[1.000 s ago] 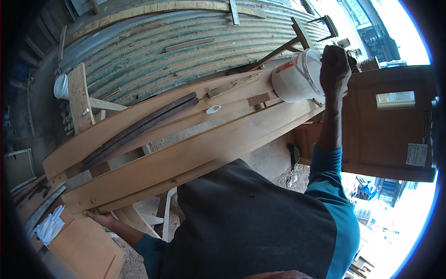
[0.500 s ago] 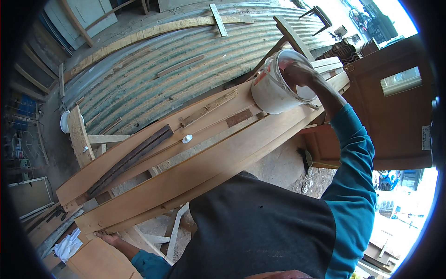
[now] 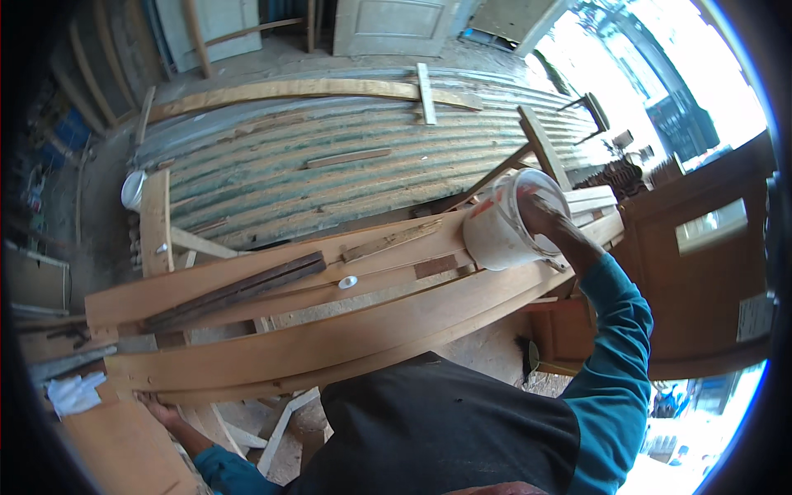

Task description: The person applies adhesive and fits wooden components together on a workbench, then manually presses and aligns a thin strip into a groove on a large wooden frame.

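My right hand (image 3: pixel 540 216) reaches down into a white plastic bucket (image 3: pixel 493 235) standing on the boards at the right; its fingers are hidden inside. At the lower left, my left hand (image 3: pixel 161 409) grips the near edge of a long reddish-brown wooden board (image 3: pixel 330 355), close to its left end. Its fingers show only in part. A second long board (image 3: pixel 206 275) lies behind that one. On it rest a dark grooved wood strip (image 3: pixel 239 293) and a rough wood offcut (image 3: pixel 392 239). A small white bottle or cap (image 3: pixel 347 282) lies between the boards.
Corrugated metal sheets (image 3: pixel 289 186) cover the ground beyond the bench. A brown wooden door (image 3: pixel 685 272) stands at the right. A white cloth (image 3: pixel 76 394) lies beside a wooden panel (image 3: pixel 132 445) at lower left. Another white bucket (image 3: pixel 132 191) stands far left.
The view has tilted and turned, so the boards sit lower and more level. My right hand stays inside the bucket, and my left hand stays at the board's left end.
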A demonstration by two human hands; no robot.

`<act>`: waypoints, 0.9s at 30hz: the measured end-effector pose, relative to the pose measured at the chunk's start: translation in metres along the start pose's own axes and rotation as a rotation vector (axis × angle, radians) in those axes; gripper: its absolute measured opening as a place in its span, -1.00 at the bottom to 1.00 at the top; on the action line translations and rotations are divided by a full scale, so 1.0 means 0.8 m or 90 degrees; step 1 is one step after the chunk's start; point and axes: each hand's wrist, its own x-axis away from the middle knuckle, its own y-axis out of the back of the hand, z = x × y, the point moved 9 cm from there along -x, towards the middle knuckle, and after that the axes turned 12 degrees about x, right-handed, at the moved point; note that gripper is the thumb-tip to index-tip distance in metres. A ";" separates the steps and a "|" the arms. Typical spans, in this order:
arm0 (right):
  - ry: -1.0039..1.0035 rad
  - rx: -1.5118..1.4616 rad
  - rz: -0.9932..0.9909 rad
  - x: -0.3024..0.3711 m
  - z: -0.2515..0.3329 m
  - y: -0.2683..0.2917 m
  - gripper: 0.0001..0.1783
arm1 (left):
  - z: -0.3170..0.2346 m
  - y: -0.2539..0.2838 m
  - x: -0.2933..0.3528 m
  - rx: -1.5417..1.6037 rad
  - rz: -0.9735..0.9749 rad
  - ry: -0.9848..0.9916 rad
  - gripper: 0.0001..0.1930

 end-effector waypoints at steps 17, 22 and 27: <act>0.103 -0.541 -0.289 0.107 0.270 0.226 -0.78 | -0.011 -0.055 0.057 0.078 0.004 -0.038 -0.16; 0.358 -0.585 -0.208 0.117 0.482 0.321 -0.80 | -0.006 -0.062 0.060 0.102 -0.016 -0.001 -0.18; 0.589 -0.678 -0.027 0.145 0.735 0.399 -0.80 | -0.020 -0.066 0.062 0.078 0.030 0.070 -0.21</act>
